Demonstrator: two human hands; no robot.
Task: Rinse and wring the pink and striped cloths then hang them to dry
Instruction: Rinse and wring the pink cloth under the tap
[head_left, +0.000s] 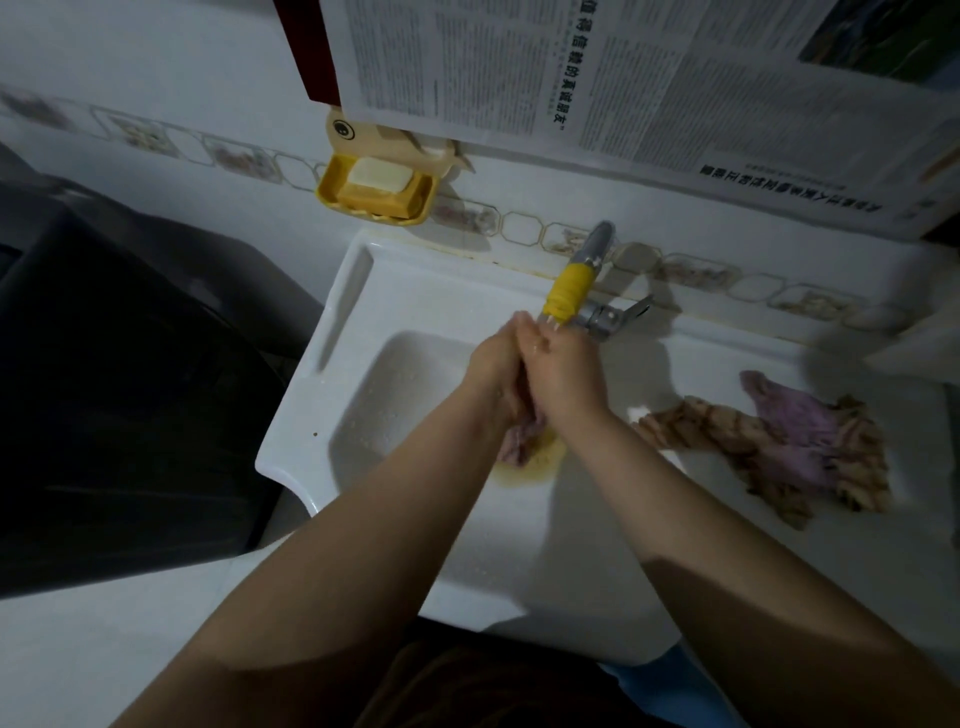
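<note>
Both hands are pressed together over the white sink (322, 332), just under the yellow-tipped tap (566, 291). My left hand (496, 364) and my right hand (563, 371) squeeze a pink cloth (519, 441) between them; its lower end hangs out below the palms, most of it hidden. Yellowish water pools under it in the basin. On the sink's right ledge lies a crumpled striped cloth (727, 431) with another pink cloth (800, 421) on top of it.
A yellow soap dish with a soap bar (376, 189) hangs on the tiled wall above the sink's left corner. Newspaper sheets (623, 78) cover the wall above the tap. A dark bulky object (130, 374) stands to the left of the sink.
</note>
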